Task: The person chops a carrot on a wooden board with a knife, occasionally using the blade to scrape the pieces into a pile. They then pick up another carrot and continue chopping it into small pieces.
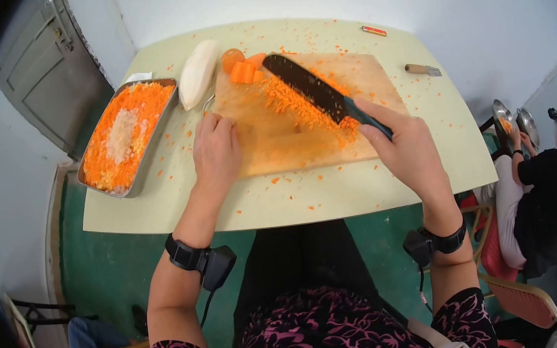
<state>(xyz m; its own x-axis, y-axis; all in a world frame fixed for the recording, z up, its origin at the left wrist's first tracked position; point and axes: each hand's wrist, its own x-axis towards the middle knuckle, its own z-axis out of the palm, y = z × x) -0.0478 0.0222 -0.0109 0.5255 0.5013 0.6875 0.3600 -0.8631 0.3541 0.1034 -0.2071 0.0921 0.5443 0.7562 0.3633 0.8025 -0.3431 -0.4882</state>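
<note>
My right hand (pixel 402 143) is wrapped around the dark handle of a broad-bladed kitchen knife (pixel 310 89). The blade slants up to the left over a heap of finely chopped carrot (pixel 294 103), with bits stuck to its side. On the left edge of the wooden cutting board (pixel 270 158), my left hand (pixel 216 150) is closed with curled fingers, just below a thin metal handle (pixel 207 104). Larger carrot pieces (pixel 243 73) lie at the board's upper left corner. Beside them is a long, peeled white radish (pixel 200 73).
A metal tray (pixel 130 189) of chopped carrot with a paler heap on top stands at the table's left. Toward the right lie a peeler-like tool with a wooden handle (pixel 418 69) and a small red object (pixel 374 30). A seated person (pixel 550 177) holds a metal bowl farther right.
</note>
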